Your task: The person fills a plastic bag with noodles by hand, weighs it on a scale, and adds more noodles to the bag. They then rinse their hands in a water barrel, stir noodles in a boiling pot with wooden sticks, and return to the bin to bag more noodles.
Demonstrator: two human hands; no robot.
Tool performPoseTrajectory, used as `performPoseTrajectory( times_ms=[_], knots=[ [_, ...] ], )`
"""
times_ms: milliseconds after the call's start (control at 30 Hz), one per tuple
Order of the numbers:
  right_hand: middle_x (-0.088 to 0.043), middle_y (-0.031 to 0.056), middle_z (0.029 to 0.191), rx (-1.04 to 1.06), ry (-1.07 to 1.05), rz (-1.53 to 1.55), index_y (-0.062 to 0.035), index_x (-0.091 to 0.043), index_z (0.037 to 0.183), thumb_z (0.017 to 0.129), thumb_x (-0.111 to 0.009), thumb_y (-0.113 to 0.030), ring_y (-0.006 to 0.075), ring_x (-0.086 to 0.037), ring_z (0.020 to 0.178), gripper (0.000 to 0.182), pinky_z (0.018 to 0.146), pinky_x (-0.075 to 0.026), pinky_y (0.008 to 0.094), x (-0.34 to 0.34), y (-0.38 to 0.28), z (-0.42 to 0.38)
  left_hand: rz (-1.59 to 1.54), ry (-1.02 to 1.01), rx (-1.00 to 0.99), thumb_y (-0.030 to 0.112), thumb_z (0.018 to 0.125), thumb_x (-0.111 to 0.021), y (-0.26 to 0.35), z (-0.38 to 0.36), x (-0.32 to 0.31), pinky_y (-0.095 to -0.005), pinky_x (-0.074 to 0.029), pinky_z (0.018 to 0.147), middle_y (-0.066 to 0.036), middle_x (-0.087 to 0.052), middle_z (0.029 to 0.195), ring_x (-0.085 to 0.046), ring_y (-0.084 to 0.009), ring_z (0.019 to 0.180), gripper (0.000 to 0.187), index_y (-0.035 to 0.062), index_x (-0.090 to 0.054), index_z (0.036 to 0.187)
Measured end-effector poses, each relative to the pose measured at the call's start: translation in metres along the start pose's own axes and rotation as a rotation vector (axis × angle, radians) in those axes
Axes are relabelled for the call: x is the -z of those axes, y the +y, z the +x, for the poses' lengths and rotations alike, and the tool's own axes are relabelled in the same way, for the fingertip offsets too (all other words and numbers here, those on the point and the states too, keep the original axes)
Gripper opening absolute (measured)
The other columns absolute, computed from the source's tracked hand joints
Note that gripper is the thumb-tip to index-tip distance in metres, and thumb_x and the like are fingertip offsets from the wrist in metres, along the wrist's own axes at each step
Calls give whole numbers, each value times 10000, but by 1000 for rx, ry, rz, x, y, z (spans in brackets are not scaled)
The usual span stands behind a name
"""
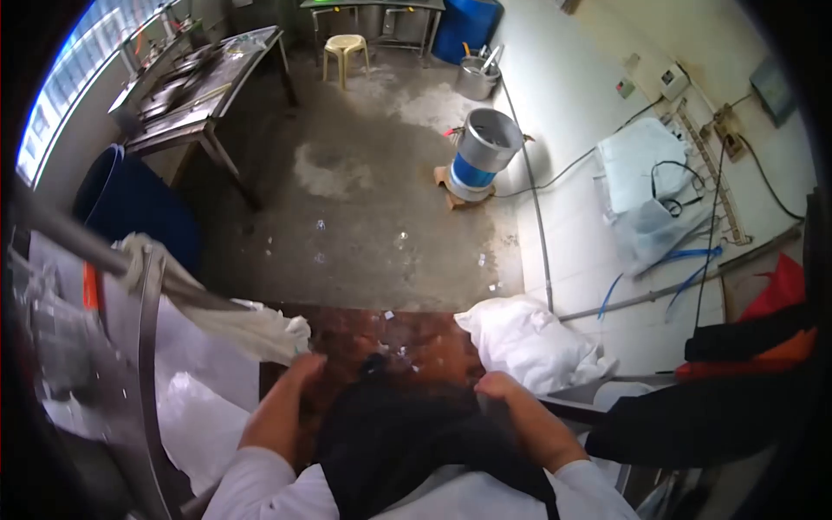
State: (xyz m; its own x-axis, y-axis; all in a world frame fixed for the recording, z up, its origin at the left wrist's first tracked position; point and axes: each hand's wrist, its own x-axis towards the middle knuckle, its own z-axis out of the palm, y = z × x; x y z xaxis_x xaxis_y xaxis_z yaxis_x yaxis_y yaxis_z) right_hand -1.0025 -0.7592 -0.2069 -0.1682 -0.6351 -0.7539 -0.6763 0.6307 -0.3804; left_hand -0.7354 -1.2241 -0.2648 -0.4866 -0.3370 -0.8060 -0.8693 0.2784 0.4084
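Observation:
A black apron (407, 433) covers the front of my body over white sleeves. My left hand (303, 371) is low on the left of it, smeared by motion, near the end of a cream cloth (260, 331) draped over a metal rail. On the apron's right side is my right hand (501, 386), right by a full white sack (537, 342) in this view. The fingers of both hands are blurred or hidden, so I cannot tell whether they hold anything.
Ahead, a metal pot-like machine (490, 139) with a blue band stands on the wet floor (347, 208). A metal table (217, 95) and a blue barrel (139, 204) are at left. A plastic stool (346, 48) stands farther back. Bags and cables hang on the right wall.

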Motion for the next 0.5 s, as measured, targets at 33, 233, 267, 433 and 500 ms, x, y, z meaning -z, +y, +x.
performPoseTrajectory(
  times_ms=[33,233,267,433,500],
  knots=[
    [-647,32,730,-219,143,524,-72,-711,831,893,-623,-323,107,-603,625,273,526,-471,269,20,-12,-7,93,95,-251,400,879,-515,34,15,37,-439,-511,671,-103,-676,688,-660,-274,669,397,74,-678,720],
    [-670,30,886,-543,191,1141,-75,-654,1042,901,-636,-376,137,-610,673,332,549,-497,284,80,8,16,-634,381,-208,255,844,-570,213,60,172,-319,-456,520,-45,-606,612,-561,-157,543,246,58,-683,749],
    [-670,30,886,-540,193,1153,-75,-654,1042,901,-636,-376,137,-610,673,332,549,-497,284,84,23,26,-734,448,-167,256,838,-573,233,65,178,-318,-447,504,-37,-596,599,-552,-158,528,244,63,-672,726],
    [-603,44,672,-583,130,1106,-61,-667,924,908,-598,-360,175,-563,540,308,491,-454,315,130,93,77,-377,145,84,303,866,-587,203,110,152,-338,-474,467,-66,-615,645,-580,-189,526,267,63,-659,774],
    [-674,93,955,-637,150,1257,-46,-627,1111,915,-595,-391,221,-648,721,399,579,-516,346,153,126,93,-143,-25,144,317,861,-613,172,112,121,-364,-528,532,-69,-668,737,-649,-226,609,270,59,-687,864]
  ],
)
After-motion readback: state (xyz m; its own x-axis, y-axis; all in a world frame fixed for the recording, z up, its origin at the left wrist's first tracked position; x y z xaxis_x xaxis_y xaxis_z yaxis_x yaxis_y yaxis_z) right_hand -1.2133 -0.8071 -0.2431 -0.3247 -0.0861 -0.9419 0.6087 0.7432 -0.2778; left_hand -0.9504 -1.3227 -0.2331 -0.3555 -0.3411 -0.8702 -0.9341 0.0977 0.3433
